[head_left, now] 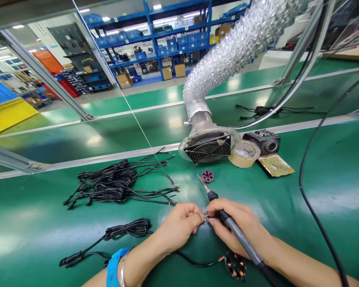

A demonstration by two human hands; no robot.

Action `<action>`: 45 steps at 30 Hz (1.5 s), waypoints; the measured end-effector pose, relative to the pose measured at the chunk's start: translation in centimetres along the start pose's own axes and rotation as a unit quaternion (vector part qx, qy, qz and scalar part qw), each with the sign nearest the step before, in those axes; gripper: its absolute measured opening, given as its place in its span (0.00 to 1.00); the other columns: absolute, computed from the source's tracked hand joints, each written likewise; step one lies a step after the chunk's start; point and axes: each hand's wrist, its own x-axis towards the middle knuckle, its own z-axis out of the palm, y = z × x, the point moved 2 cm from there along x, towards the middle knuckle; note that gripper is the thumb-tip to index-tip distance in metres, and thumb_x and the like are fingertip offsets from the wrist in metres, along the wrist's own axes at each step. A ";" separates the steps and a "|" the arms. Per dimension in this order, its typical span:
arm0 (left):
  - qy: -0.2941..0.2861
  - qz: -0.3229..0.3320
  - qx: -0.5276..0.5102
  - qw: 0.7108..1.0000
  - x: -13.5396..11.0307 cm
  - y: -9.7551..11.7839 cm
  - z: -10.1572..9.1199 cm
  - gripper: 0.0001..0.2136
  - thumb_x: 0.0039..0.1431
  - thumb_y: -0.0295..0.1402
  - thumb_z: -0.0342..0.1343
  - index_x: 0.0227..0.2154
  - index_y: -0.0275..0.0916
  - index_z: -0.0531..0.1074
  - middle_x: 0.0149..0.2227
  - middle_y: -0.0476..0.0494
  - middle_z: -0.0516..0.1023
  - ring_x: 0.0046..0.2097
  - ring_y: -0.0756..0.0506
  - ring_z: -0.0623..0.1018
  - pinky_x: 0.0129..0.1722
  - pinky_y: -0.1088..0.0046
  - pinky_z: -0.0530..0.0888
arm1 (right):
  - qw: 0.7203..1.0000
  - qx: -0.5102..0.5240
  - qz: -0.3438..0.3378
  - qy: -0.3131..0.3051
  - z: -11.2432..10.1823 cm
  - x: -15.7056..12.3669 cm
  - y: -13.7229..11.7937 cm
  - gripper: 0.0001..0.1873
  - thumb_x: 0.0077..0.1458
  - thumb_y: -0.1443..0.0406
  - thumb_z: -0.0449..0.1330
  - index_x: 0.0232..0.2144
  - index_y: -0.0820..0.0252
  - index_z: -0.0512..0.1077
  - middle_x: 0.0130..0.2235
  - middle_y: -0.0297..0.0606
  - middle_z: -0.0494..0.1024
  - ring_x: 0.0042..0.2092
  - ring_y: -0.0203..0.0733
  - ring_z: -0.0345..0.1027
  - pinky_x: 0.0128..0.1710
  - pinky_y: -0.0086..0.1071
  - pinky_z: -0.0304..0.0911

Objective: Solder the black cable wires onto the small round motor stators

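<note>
Right hand [247, 228] around soldering iron [241, 238], bin labels [172, 42] illegible

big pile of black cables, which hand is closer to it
Left. The left hand is just beyond the lower right of the cable pile; the right hand, holding the soldering iron, is farther right.

Along the far edge of our glossy green bench [32, 219], we see bundled black cables [110, 184] and, rightward, a round beige tape roll [243, 161]. Farther from that edge lies one coiled black cable [128, 230].
</note>
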 end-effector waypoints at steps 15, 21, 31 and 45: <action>0.008 0.004 0.039 0.999 -0.1 0.1 0.1 0.07 0.48 0.36 0.49 0.23 0.38 0.64 0.18 0.56 0.58 0.22 0.53 0.54 0.23 0.73 0.50 | 0.996 -0.026 -0.083 0.022 -2.1 -0.3 -1.4 0.18 0.61 0.76 0.53 0.51 0.57 0.69 0.38 0.36 0.77 0.36 0.36 0.70 0.36 0.29 0.65; 0.017 -0.004 0.059 0.998 -0.2 -0.2 0.1 0.09 0.49 0.38 0.49 0.25 0.37 0.66 0.19 0.55 0.58 0.23 0.53 0.55 0.23 0.74 0.51 | 0.995 -0.010 0.016 0.094 -4.0 -3.1 -2.7 0.17 0.63 0.67 0.55 0.54 0.53 0.70 0.37 0.36 0.76 0.36 0.38 0.70 0.35 0.30 0.66; 0.014 -0.009 0.070 0.997 -0.2 -0.4 0.1 0.10 0.52 0.38 0.50 0.27 0.37 0.68 0.19 0.55 0.58 0.23 0.53 0.55 0.23 0.75 0.51 | 0.987 0.021 0.072 0.140 -3.5 -5.2 -0.9 0.10 0.60 0.67 0.56 0.43 0.50 0.72 0.37 0.31 0.76 0.36 0.37 0.70 0.33 0.26 0.65; 0.008 -0.010 0.069 0.998 -0.3 -0.2 0.3 0.10 0.53 0.39 0.50 0.27 0.36 0.67 0.20 0.56 0.58 0.23 0.53 0.54 0.23 0.75 0.51 | 0.995 0.009 0.043 0.095 -3.5 -4.9 -1.4 0.13 0.58 0.71 0.54 0.44 0.53 0.70 0.36 0.36 0.76 0.33 0.42 0.72 0.30 0.34 0.64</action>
